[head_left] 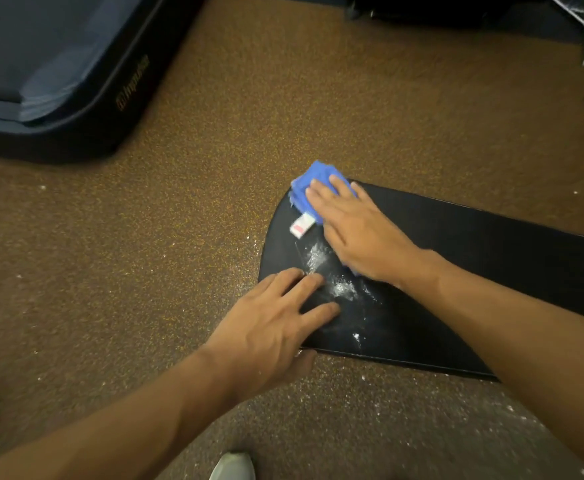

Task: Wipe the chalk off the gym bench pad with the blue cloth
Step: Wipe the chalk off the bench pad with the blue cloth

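head view: right hand (360,233) flat on blue cloth (313,188)

Bench pad (474,258): black, glossy, long, rounded end at frame centre, running off toward the right edge. Chalk (342,287): white powder patches and smears near the rounded end, centre frame. Blue cloth (309,188): bunched, at the pad's upper end corner, white tag (301,225) showing below it.

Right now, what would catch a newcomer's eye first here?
The blue cloth stands out, pressed flat under the right hand at the far end of the black pad. Nearer, white chalk smears the pad beside the left hand, and specks dot the brown floor.
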